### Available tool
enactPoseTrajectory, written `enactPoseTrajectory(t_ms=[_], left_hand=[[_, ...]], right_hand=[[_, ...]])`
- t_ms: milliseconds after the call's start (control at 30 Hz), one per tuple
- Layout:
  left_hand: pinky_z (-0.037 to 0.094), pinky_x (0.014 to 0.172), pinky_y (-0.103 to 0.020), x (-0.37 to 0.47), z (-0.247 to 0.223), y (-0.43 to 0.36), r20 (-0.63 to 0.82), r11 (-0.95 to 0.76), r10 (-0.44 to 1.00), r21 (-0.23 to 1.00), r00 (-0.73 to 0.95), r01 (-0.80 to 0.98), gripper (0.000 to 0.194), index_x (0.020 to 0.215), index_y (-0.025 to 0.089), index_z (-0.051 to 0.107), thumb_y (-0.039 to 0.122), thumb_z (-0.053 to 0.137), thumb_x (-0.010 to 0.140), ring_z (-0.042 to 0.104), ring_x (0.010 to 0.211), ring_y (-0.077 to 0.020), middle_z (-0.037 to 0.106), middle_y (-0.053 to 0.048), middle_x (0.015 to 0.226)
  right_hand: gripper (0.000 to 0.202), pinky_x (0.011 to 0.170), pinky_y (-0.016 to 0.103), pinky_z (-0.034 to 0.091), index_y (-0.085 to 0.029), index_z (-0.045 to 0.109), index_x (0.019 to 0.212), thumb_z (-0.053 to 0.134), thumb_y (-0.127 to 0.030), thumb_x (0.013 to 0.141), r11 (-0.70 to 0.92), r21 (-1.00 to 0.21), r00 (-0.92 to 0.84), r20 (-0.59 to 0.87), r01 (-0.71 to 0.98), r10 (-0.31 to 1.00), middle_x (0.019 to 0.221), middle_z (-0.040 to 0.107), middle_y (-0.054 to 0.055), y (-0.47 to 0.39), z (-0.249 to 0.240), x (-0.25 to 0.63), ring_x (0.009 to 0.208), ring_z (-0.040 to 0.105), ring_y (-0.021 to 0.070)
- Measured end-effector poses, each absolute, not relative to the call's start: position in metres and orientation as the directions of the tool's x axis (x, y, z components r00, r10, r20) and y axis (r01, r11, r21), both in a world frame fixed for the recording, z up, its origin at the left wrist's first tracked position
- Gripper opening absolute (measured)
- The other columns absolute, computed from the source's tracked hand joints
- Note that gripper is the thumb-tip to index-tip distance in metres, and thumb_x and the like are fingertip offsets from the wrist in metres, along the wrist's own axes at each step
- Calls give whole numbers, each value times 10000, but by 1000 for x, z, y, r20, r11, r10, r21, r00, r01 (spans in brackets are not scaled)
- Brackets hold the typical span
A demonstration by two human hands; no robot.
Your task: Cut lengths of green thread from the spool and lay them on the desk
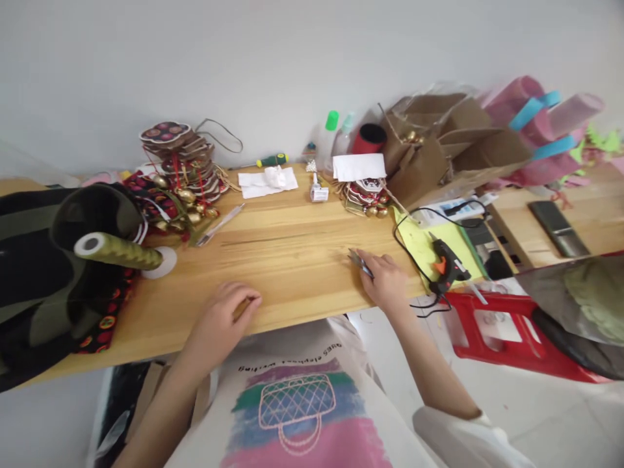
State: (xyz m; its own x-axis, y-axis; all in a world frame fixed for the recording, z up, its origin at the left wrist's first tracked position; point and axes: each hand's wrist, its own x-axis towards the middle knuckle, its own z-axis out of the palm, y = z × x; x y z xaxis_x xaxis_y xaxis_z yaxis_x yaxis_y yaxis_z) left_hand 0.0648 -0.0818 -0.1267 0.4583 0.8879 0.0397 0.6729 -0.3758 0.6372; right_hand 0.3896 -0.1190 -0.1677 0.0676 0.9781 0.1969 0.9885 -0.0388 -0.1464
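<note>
My left hand [221, 322] rests on the front part of the wooden table [287, 260]. Its fingers are curled, with thumb and forefinger meeting; whatever is pinched there, if anything, is too small to make out. Farther right, my right hand [387, 283] is closed around small metal snips [361, 262], their two tips pointing away and to the left. A black glue gun [448, 263] lies on yellow paper [412, 239] to the right of that hand. Beyond my left hand are a white pen-like tool [220, 225] and a stack of patterned, flower-shaped pieces [192, 159] with gold bells.
A roll of olive ribbon [119, 252] stands at the left beside dark cloth [29, 273]. Along the wall are a tissue [268, 182], a screwdriver [273, 160], a small bottle [318, 190] and a cardboard box [453, 140]. A power strip [453, 209] and a phone [558, 227] lie right.
</note>
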Motion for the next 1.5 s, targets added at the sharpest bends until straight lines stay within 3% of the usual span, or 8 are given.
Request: enactPoseTrajectory(t_ms=[133,300,933,1333,1500], left_hand=[[479,901,-442,67,-148,-80,176,-465,884,434,434,772,271,835,198,640,336,430,934,596,1014,-260,675,-95,1072],[481,943,-449,71,-154,-82,216,-505,863,309,458,806,261,829,174,611,280,407,951,584,1094,-274,638,-138,1189],[514,930,-469,76,-156,-75,237,-536,841,245,486,808,234,829,160,606,243,423,948,591,1121,-292,637,-154,1184],[502,941,-469,73,-152,-80,208,-357,926,225,313,907,259,856,165,611,249,387,954,596,1089,-276,643,-148,1183],[481,965,-495,69,-159,-77,184,-289,951,245,248,925,281,862,173,615,267,367,955,585,1127,-288,640,-151,1220]], right_hand=[[413,713,305,387,-163,643,1258,461,-199,889,-2,-90,19,188,996,982,863,715,73,-112,-175,399,811,543,216],[419,722,309,383,-144,641,1254,465,-189,876,16,-75,1,211,997,978,837,691,77,-107,-180,397,798,532,211],[407,693,324,390,-113,635,1234,463,-224,883,-20,-75,36,212,997,977,872,713,93,-106,-181,396,787,556,228],[423,658,321,387,-98,634,1246,476,-210,870,38,-47,-24,277,998,961,787,689,93,-107,-184,400,732,540,217],[425,648,319,380,-103,628,1251,479,-213,869,24,-42,-14,235,999,972,797,688,94,-107,-180,399,737,537,219]])
